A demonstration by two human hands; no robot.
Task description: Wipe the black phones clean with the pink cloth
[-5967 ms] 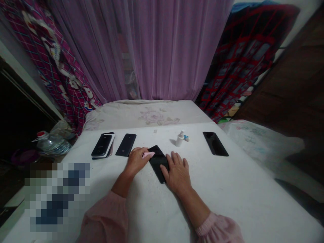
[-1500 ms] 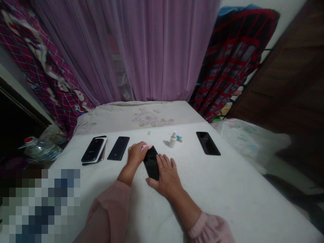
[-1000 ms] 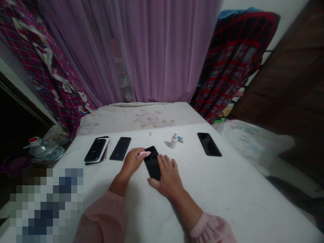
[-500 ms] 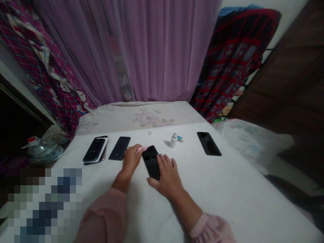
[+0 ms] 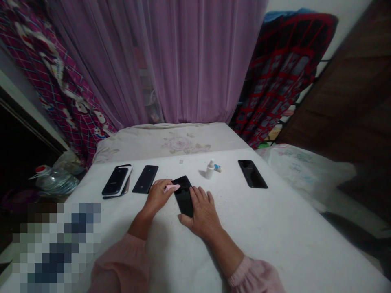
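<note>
A black smartphone (image 5: 184,200) lies on the white table in front of me, tilted a little to the left at its far end. My right hand (image 5: 205,212) grips it from the right, fingers along the long edge and thumb by the near end. Pinched in my left hand (image 5: 158,196) is a small pink cloth (image 5: 172,187), which touches the phone's upper left part. Left of that hand lies a dark phone (image 5: 146,179). Beyond the right hand stands a small white spray bottle (image 5: 209,169).
A stack of phones (image 5: 116,181) sits at the table's left. Another black phone (image 5: 253,173) lies to the right. Behind the bottle is a small blue and white packet (image 5: 218,167); a little pale square (image 5: 181,162) lies farther back. A purple curtain (image 5: 201,61) hangs behind the table (image 5: 259,236).
My left hand has shifted slightly, its wrist farther left, and the pink cloth has come a little nearer along the phone's edge. The right hand and the phone stay almost still.
</note>
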